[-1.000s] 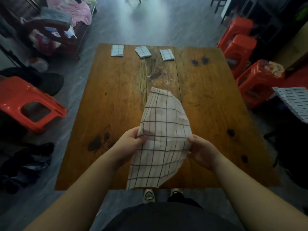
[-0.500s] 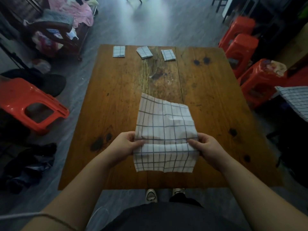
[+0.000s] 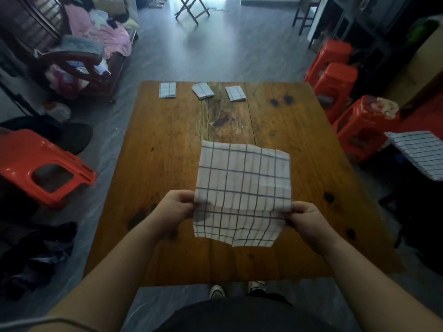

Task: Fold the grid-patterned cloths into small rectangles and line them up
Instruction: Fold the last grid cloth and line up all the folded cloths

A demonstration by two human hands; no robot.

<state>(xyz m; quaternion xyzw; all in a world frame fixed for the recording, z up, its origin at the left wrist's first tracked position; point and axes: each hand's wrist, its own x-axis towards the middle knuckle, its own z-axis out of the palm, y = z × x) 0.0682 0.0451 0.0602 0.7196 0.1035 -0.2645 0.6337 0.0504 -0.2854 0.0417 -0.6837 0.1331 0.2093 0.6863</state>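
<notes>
- White grid-patterned cloth, bunched and tilted 1 second ago, now spread flat at frame centre above the brown wooden counter.
- Left hand and right hand pinching its near corners.
- First fold looks ready; 3 folded rectangles already lined up, upper centre.

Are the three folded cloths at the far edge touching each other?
Apart. The head view shows bare wood between the left, middle and right folded cloths.

1 head view looks forward and down, close over the wooden table, edges probably distorted.
</notes>
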